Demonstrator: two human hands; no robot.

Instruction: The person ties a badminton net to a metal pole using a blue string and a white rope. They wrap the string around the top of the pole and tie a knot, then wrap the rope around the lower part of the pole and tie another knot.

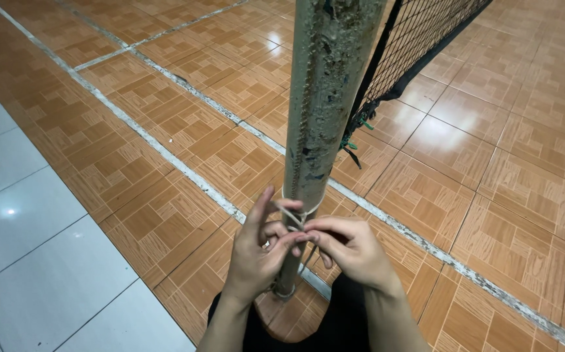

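Observation:
A worn grey metal pole (325, 98) with chipped paint rises from the tiled floor in front of me. A thin white string (293, 213) is wrapped around the pole low down and knotted at its front. My left hand (260, 254) pinches the string at the knot with thumb and fingers. My right hand (347, 248) meets it from the right, fingertips closed on the same string. A black net (413, 39) hangs from the pole's right side, tied with small green cords (354, 140).
The floor is orange wood-pattern tile (185, 117) crossed by worn white court lines (165, 156). Grey-white tiles (28, 234) lie at the left. My dark trousers (334, 326) show at the bottom, near the pole's base (286, 290).

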